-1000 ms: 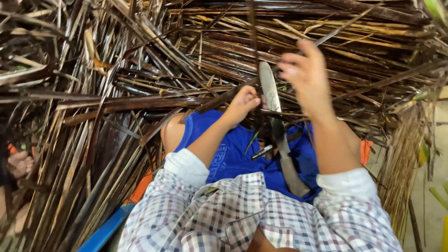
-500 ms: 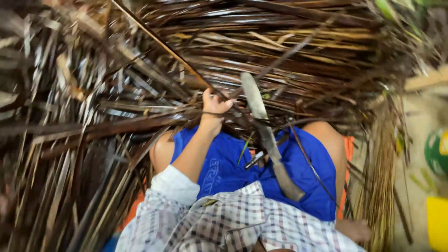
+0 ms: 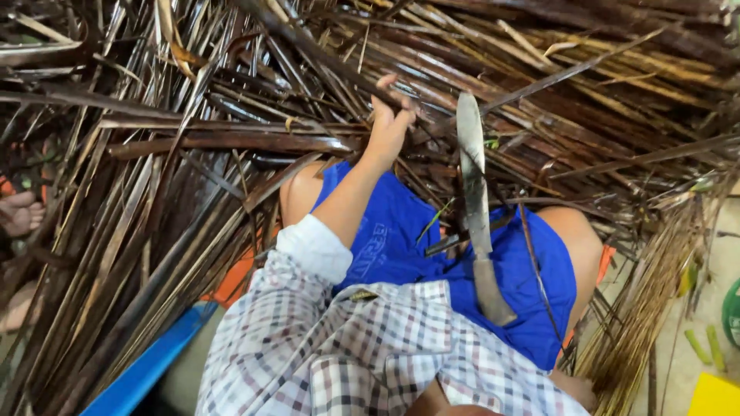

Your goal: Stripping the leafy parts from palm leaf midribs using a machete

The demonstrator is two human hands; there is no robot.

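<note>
A long brown stalk (image 3: pixel 324 46) runs from the upper middle of the heap down to the right, and the left hand (image 3: pixel 389 115) is closed around it, fingers wrapped over the stem with the thumb side up, just past the left knee. The stalk lies among a deep pile of dry leaves (image 3: pixel 154 177), dark brown and straw-coloured strips that fan out across the whole upper and left part of the view and cover the ground in front of the seated person. Just right of the hand a long knife (image 3: pixel 474 192) stands propped between the thighs, its dull grey blade pointing up and away into the pile, its pale handle (image 3: pixel 493 293) resting on the blue shorts (image 3: pixel 401 246). The blade is near the hand but not touching it. The left arm comes out of a rolled white cuff on a checked shirt (image 3: pixel 362 347). The right hand is barely seen at the lower edge beside the right thigh, mostly hidden by the shirt, so its grip cannot be told. A bundle of thin tan ribs (image 3: pixel 655 293) lies right of the right leg. At far left another person's bare foot (image 3: pixel 19 212) shows among the leaves.
</note>
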